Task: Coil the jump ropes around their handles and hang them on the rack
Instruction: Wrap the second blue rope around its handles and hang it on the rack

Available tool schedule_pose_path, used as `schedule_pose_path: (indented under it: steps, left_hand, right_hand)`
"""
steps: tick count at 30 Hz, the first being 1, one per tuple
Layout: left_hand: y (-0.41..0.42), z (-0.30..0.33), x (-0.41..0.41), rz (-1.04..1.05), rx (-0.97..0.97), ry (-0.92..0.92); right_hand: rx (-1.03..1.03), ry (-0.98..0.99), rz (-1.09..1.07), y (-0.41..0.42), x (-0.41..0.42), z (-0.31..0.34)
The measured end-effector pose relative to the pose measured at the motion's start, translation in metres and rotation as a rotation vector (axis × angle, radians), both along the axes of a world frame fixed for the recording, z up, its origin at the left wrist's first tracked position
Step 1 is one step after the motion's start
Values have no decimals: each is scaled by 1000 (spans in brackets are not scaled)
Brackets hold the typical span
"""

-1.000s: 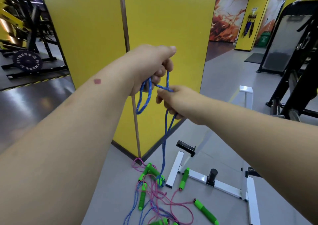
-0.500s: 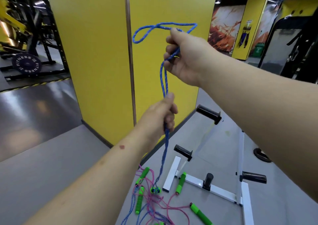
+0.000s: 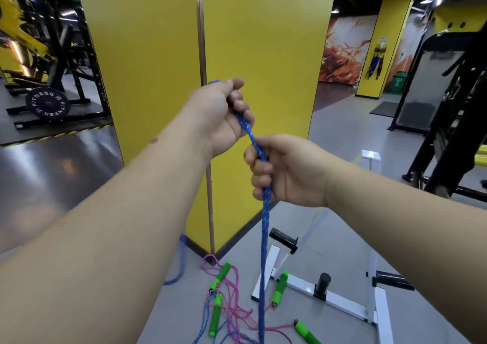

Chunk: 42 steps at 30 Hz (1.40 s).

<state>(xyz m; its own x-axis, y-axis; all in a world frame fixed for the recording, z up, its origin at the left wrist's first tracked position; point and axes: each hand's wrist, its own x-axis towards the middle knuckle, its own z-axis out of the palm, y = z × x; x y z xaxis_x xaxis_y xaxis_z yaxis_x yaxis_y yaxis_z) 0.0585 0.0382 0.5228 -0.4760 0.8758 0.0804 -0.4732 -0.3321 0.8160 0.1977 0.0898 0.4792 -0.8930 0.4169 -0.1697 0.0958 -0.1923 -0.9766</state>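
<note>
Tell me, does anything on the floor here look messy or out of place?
Yes. Pink and blue jump ropes lie tangled on the floor beside the white rack, green handles scattered, none coiled or hung. Both hands grip one blue rope.

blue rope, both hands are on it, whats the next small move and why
Probably draw another length up: the left hand grips the blue rope above, the right hand grips it just below, and the rest hangs taut toward the green handles on the floor, uncoiled.
</note>
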Motion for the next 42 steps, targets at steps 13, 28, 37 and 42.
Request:
schedule_pose_path:
  steps: [13, 28, 37, 42]
  left_hand:
    - [-34, -49, 45, -303, -110, 124]
    - [-32, -31, 25, -145, -38, 86]
    - [-49, -90, 37, -367, -205, 378]
    - [-50, -66, 26, -402, -84, 25]
  right_hand:
    - [190, 223, -420, 3, -30, 54]
    - [-110, 323, -102, -35, 0, 28]
    - [-110, 388, -396, -8, -34, 67]
    - [37, 117, -176, -5, -13, 46]
